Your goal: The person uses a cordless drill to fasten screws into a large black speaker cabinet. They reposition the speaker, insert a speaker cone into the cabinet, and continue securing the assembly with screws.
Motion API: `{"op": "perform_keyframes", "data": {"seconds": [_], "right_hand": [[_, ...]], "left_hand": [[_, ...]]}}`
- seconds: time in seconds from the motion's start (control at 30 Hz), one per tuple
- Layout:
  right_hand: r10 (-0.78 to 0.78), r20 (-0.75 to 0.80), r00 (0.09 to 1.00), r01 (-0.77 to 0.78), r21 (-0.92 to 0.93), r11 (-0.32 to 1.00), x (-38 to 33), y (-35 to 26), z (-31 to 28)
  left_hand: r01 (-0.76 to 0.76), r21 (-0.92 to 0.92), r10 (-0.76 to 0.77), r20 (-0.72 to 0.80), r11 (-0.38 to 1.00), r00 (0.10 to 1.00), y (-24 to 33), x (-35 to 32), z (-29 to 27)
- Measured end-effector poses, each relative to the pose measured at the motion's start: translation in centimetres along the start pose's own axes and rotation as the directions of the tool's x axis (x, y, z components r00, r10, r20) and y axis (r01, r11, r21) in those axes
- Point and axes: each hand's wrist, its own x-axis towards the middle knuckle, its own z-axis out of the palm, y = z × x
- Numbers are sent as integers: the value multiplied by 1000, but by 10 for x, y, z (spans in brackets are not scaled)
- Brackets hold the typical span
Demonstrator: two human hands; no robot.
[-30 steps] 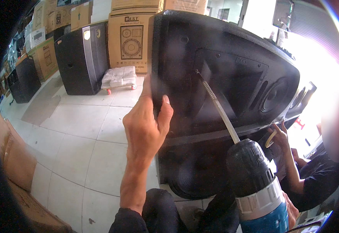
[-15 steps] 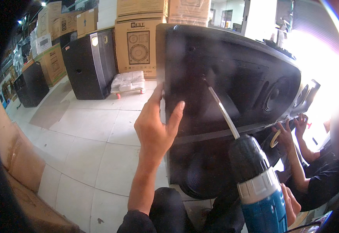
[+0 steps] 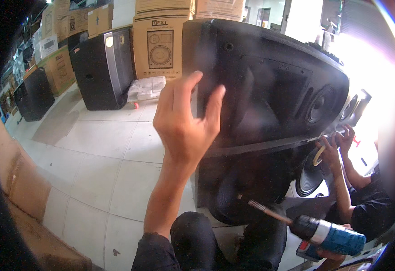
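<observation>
A large black speaker cabinet (image 3: pixel 270 86) stands before me, with a horn recess and a round driver in its upper part. My left hand (image 3: pixel 184 119) is raised at its left edge, thumb and forefinger apart and nothing visible between them. Whether the fingertips touch the cabinet I cannot tell. Low on the right, my right hand (image 3: pixel 331 255) grips a blue and black cordless drill (image 3: pixel 340 238), mostly hidden behind it. The drill's long bit (image 3: pixel 272 212) points up and left, in front of the large lower cone (image 3: pixel 233 194), away from the upper panel.
A co-worker's hands (image 3: pixel 335 151) are close by on the right, with a yellowish tape roll (image 3: pixel 318 156). Further left stand another black cabinet (image 3: pixel 99 72), a low dolly with white packs (image 3: pixel 147 88) and printed cartons (image 3: pixel 157 47). Brown cardboard (image 3: pixel 23 167) lines the near left.
The drill has swung down and right, its bit leaving the screw spot on the upper panel. My left hand has risen slightly. The view has shifted a little.
</observation>
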Motion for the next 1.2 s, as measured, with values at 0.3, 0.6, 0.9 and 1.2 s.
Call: {"op": "perform_keyframes", "data": {"seconds": [0.3, 0.6, 0.9, 1.2], "right_hand": [[-69, 447, 892, 63, 29, 998, 38, 42, -2], [169, 713, 681, -62, -175, 983, 73, 91, 36], [367, 767, 527, -327, -215, 920, 95, 83, 45], [404, 811, 424, -312, -288, 905, 109, 80, 49]], "left_hand": [[345, -555, -443, -48, 757, 895, 50, 10, -16], [502, -864, 179, 499, 33, 848, 156, -31, -29], [593, -779, -31, 600, 203, 799, 187, -53, -29], [408, -905, -64, 403, 116, 913, 191, -94, -10]]}}
